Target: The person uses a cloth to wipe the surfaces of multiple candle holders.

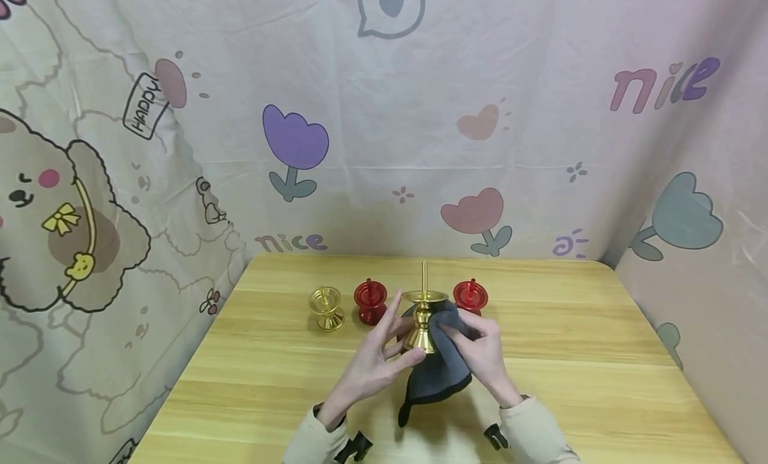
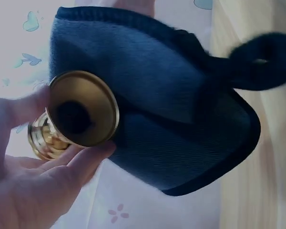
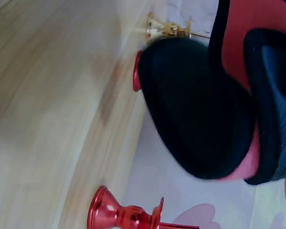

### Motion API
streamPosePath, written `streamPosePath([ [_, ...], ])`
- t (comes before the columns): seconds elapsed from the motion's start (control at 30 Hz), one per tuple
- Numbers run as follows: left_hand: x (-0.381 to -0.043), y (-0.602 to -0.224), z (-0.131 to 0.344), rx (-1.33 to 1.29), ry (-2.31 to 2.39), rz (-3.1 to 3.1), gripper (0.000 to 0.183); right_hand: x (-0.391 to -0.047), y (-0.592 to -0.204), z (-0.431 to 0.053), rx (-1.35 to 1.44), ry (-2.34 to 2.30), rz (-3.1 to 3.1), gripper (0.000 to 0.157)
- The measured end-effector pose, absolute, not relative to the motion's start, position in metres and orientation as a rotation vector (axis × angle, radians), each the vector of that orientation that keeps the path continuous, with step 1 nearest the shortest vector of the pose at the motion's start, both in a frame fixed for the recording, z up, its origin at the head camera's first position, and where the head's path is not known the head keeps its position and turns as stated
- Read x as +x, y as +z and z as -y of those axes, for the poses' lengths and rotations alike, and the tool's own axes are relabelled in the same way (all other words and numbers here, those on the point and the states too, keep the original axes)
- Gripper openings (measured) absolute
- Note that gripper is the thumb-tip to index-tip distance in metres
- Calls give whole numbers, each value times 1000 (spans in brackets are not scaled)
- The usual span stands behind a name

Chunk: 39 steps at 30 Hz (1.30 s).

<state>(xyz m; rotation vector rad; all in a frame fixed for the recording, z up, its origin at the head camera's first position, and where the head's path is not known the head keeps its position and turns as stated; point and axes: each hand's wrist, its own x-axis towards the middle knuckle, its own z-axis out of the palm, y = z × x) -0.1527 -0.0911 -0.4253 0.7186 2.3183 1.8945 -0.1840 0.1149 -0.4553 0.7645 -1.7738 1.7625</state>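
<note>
In the head view my left hand (image 1: 371, 369) holds a shiny gold candle holder (image 1: 422, 321) upright above the table, thumb at its foot and other fingers behind it. A long thin spike rises from its dish. My right hand (image 1: 483, 349) pinches a dark grey cloth (image 1: 441, 377) against the holder's right side; the cloth's lower end hangs free with a black loop. From the left wrist, the hollow underside of the gold holder (image 2: 102, 107) shows, with the cloth (image 2: 181, 95) beside it. In the right wrist view the cloth (image 3: 195, 114) hides most of my right hand.
Toward the back of the wooden table (image 1: 240, 397) stand a second gold candle holder (image 1: 327, 309) and two red ones, one left (image 1: 370, 303) and one right (image 1: 471, 296) of the held one. A printed fabric backdrop (image 1: 372, 137) rises behind the table.
</note>
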Motion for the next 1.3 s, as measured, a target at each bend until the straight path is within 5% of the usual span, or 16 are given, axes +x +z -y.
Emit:
streamPosePath([
  [0.23, -152, -425, 89, 643, 1916, -2414, 107, -187, -459, -110, 993, 1435, 1619, 38],
  [0.63, -154, -427, 87, 669, 1913, -2351, 101, -183, -455, -115, 615, 1855, 1873, 22],
  [0.97, -156, -426, 88, 705, 1939, -2409, 103, -190, -459, -114, 977, 1463, 1644, 46],
  [1.3, -157, -425, 94, 729, 1902, -2220, 101, -188, -458, -119, 784, 1793, 1824, 23],
])
